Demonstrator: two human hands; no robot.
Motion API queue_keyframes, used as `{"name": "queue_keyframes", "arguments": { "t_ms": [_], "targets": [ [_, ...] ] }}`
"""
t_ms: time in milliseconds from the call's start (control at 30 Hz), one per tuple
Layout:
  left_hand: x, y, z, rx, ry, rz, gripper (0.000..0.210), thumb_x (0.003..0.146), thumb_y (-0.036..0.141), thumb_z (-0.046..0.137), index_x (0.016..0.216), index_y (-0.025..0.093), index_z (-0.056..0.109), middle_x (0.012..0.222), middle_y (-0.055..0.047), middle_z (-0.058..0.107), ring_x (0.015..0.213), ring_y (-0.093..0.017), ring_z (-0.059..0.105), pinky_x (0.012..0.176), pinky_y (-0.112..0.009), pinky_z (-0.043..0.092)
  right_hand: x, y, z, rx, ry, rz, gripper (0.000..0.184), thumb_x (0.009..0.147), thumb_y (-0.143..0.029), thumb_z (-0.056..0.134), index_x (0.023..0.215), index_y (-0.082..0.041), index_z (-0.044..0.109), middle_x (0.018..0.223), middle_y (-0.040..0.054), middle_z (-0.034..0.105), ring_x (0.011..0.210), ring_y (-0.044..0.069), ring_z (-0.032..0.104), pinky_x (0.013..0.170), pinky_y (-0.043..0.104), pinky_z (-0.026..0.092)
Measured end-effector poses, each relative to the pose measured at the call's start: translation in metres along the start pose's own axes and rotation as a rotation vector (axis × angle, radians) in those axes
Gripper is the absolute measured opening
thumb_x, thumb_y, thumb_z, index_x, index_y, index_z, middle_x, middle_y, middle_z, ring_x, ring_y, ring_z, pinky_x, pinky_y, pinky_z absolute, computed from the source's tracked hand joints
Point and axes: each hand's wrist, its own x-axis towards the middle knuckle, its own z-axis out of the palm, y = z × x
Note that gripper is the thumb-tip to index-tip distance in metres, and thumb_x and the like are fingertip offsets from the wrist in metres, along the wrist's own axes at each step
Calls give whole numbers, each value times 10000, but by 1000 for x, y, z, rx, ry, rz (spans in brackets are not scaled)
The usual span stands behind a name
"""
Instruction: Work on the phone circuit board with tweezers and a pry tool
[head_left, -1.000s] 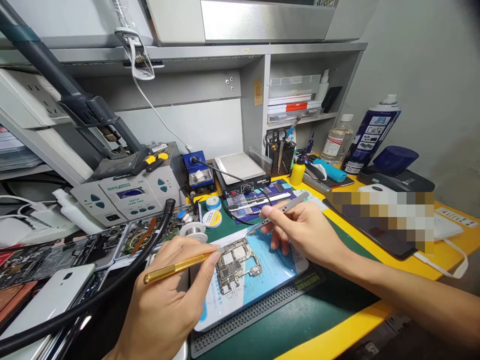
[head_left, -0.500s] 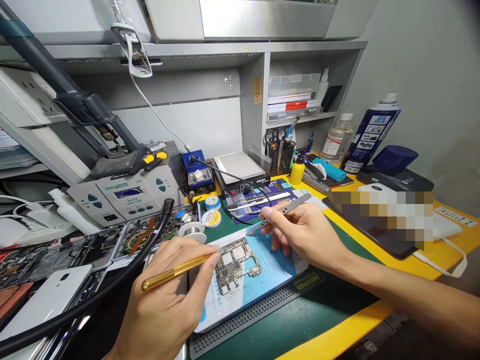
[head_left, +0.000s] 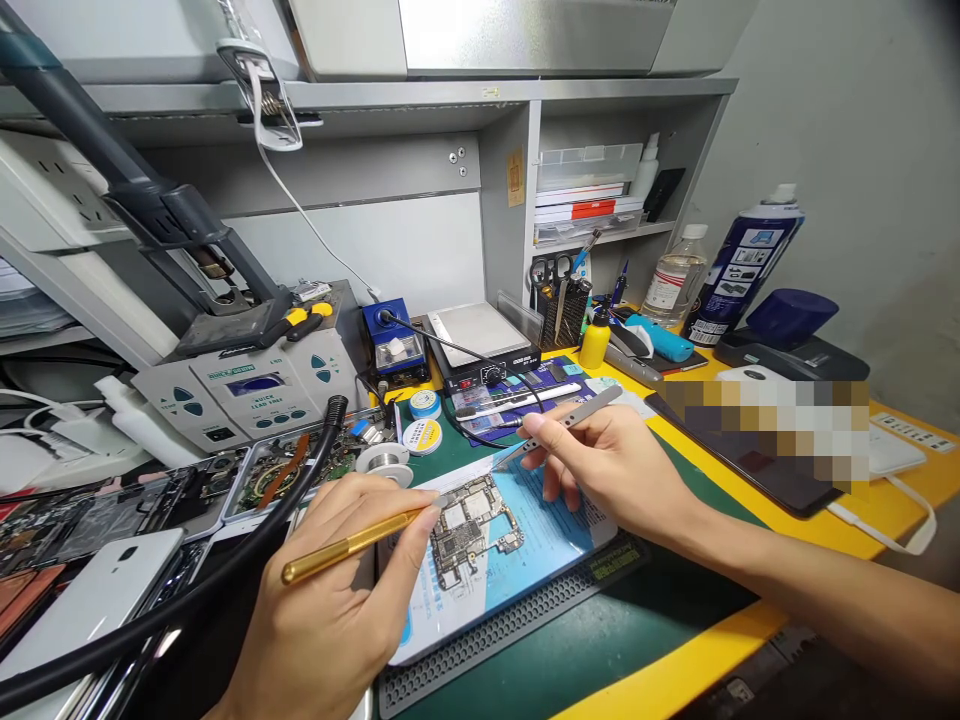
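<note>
My left hand is closed on a gold pen-shaped tool; its working tip is hidden behind my fingers at the board's left side. Between the fingers of my right hand is a pair of metal tweezers, slanting down to the left, with the tips near the board's upper right corner. Whether those tips touch the board I cannot tell. The phone circuit board, irregular in outline, lies on a flat white-and-blue box below and between both hands.
A grey perforated mat is under the box on a green work mat. A black hose crosses at left, beside a solder spool and rework station. Behind stand a hot plate and yellow bottle; a dark phone lies right.
</note>
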Motion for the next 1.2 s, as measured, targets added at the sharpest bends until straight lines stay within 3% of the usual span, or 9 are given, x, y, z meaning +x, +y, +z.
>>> {"name": "queue_keyframes", "arguments": {
  "t_ms": [533,833,1200],
  "targets": [
    [-2,1,-1,5,3,-4,136,976,173,614,1058,249,690,981,-9,691,977,-176,663,877,-356,540,0,-1,1,-1,0,-23,621,1004,-463,597,434,-215,598,481,66,666,739,250,766,560,275,519],
    [-3,-2,-1,-5,-1,-6,164,970,186,622,1093,275,682,1023,-8,707,999,-193,670,891,-387,542,-2,3,1,-1,12,-59,594,1001,-504,604,496,-193,621,510,30,658,464,150,622,486,270,489],
    [-2,0,0,-39,4,-5,156,966,187,631,1084,280,676,1020,1,693,1001,-186,663,920,-383,529,-2,3,0,5,6,-71,546,996,-501,625,576,-160,695,514,16,654,435,116,597,453,239,440]
  ]
}}
